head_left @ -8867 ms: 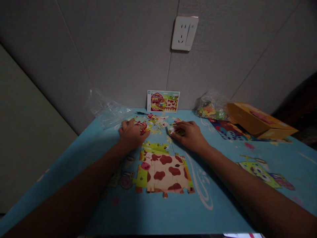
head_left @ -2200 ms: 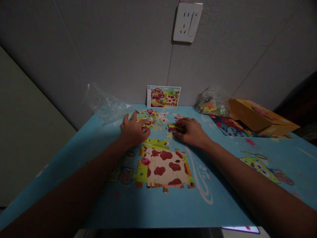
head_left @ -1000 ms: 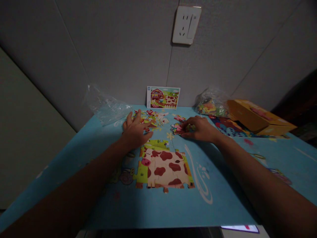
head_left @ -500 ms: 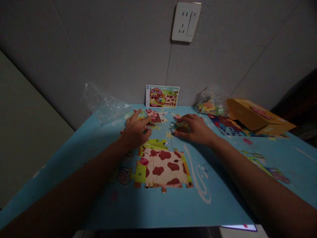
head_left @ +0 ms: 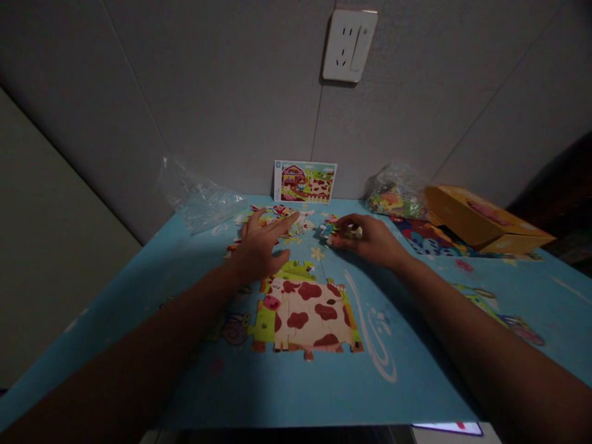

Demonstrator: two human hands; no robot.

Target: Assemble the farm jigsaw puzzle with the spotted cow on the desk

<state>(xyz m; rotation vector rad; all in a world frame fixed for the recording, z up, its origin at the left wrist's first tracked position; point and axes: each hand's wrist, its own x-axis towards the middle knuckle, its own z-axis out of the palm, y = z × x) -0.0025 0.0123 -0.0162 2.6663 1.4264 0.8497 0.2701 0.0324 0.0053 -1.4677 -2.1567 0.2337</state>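
A partly joined cow puzzle point(head_left: 305, 314) lies on the blue patterned table point(head_left: 416, 370) in front of me. Beyond it, near the wall, is a scatter of loose puzzle pieces point(head_left: 303, 221). My left hand point(head_left: 259, 246) rests over the left of that scatter with its fingers stretched out and apart, the index finger pointing at the pieces. My right hand point(head_left: 367, 237) lies to the right of them, fingers curled in a pinch on a small puzzle piece point(head_left: 345, 232). A reference picture card point(head_left: 304, 182) leans against the wall behind the pieces.
A crumpled clear plastic bag point(head_left: 198, 197) lies at the back left. A second bag holding colourful pieces point(head_left: 393, 197) and a yellow box point(head_left: 481, 222) stand at the back right. A wall socket point(head_left: 349, 46) is above. A phone edge point(head_left: 446, 427) shows at the near table edge.
My left hand has let go of a piece and spread its fingers over the scatter. My right hand has shifted slightly toward the wall, still pinching a small piece.
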